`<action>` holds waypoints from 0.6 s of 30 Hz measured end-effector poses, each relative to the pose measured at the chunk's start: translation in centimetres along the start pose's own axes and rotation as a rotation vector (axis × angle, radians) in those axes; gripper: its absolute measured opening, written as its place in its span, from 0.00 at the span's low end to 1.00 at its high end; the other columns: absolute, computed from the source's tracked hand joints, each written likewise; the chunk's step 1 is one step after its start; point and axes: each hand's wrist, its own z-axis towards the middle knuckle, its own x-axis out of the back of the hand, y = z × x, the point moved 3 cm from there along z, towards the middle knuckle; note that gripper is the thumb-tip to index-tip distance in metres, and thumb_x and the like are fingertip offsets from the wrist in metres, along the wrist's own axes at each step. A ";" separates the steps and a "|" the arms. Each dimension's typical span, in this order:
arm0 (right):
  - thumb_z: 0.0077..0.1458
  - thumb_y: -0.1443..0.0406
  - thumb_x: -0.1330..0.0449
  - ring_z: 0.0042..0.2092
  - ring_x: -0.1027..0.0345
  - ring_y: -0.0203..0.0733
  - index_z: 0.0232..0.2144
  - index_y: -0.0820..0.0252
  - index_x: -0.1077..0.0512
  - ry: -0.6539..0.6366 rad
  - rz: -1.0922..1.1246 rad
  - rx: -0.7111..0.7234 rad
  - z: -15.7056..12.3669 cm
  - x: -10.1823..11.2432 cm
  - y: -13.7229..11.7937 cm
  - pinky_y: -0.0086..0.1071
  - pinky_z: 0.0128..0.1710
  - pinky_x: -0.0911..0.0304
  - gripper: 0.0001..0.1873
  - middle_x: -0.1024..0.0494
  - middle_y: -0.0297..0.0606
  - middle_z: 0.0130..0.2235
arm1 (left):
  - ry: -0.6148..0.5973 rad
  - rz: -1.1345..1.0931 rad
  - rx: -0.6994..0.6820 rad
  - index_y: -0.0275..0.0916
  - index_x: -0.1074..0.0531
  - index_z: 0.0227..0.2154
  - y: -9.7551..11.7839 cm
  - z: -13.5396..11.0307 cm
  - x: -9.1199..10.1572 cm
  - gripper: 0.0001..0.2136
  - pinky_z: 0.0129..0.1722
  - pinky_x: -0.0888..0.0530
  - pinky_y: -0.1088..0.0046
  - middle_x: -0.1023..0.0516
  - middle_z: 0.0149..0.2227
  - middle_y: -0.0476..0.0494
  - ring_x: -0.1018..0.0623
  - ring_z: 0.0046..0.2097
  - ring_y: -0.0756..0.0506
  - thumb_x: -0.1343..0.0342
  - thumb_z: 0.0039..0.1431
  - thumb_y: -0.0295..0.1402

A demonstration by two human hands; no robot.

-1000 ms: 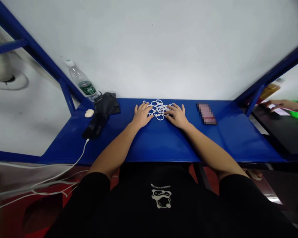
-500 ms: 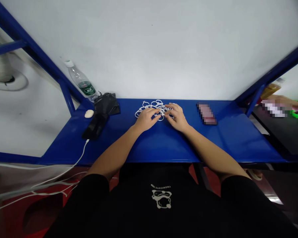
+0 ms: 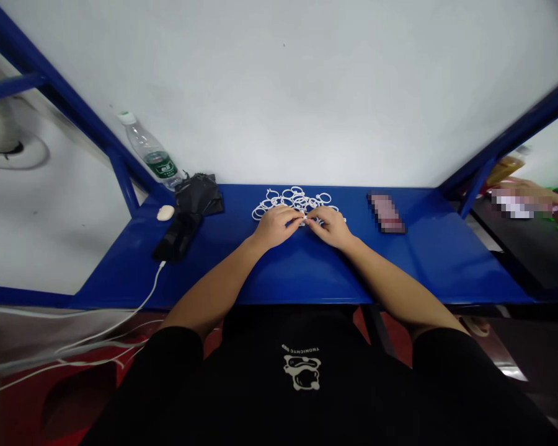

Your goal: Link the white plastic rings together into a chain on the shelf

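Several thin white rings [image 3: 300, 199], some with a small knob or tab, lie in a loose tangled pile on the blue tabletop [image 3: 302, 272]. At the near edge of the pile, my left hand [image 3: 277, 226] is closed, thumb and fingertips pinching a white ring. My right hand [image 3: 328, 227] pinches at the same small white spot from the other side, fingertips almost touching those of the left. The ring between them is mostly hidden by the fingers, so I cannot tell whether it is fastened.
On the left stand a plastic water bottle [image 3: 160, 164], a crumpled black bag [image 3: 199, 195], a cream oval case [image 3: 165, 213] and a white cable [image 3: 153, 288]. A blurred-out phone [image 3: 385, 212] lies right. Another person's hand [image 3: 530, 189] works beyond the blue frame.
My right hand has come down and inward to meet the left fingertips, uncovering rings at the pile's right. Both hands now pinch closely together. The other person's hand has shifted.
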 end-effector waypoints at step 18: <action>0.70 0.56 0.40 0.33 0.24 0.41 0.34 0.55 0.25 -0.002 0.045 0.005 -0.3 0.4 -0.7 0.35 0.36 0.32 0.13 0.18 0.37 0.32 | -0.093 0.001 0.013 0.40 0.21 0.38 0.9 0.0 -0.1 0.06 0.42 0.22 0.66 0.15 0.37 0.46 0.17 0.39 0.45 0.42 0.71 0.30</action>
